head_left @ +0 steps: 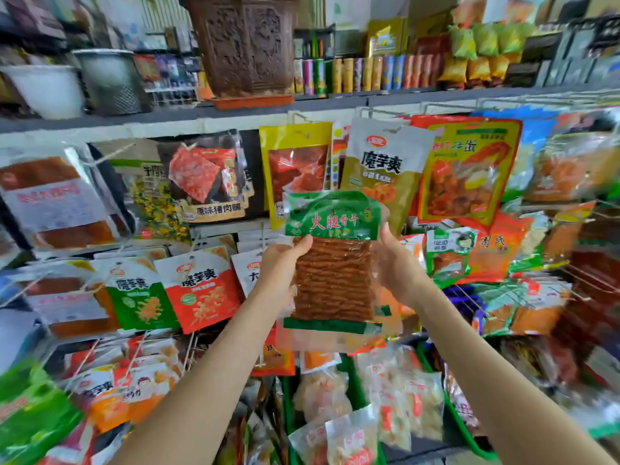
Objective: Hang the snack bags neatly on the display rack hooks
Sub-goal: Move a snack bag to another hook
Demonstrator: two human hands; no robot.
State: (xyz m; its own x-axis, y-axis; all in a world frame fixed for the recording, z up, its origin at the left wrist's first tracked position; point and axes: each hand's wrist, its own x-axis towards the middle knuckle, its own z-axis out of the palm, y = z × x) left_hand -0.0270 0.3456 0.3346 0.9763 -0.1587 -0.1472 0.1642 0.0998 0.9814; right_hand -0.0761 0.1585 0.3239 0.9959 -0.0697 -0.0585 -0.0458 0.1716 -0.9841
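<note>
Your left hand (pixel 281 263) and right hand (pixel 396 263) each grip a side edge of the green-topped snack bag (pixel 332 260), held upright, long axis vertical. Its header sits below the hooks (pixel 369 112), so you lift up and forward.

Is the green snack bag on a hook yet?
Not yet. The left hand and right hand hold the green snack bag upright, in front of the rack.
</note>
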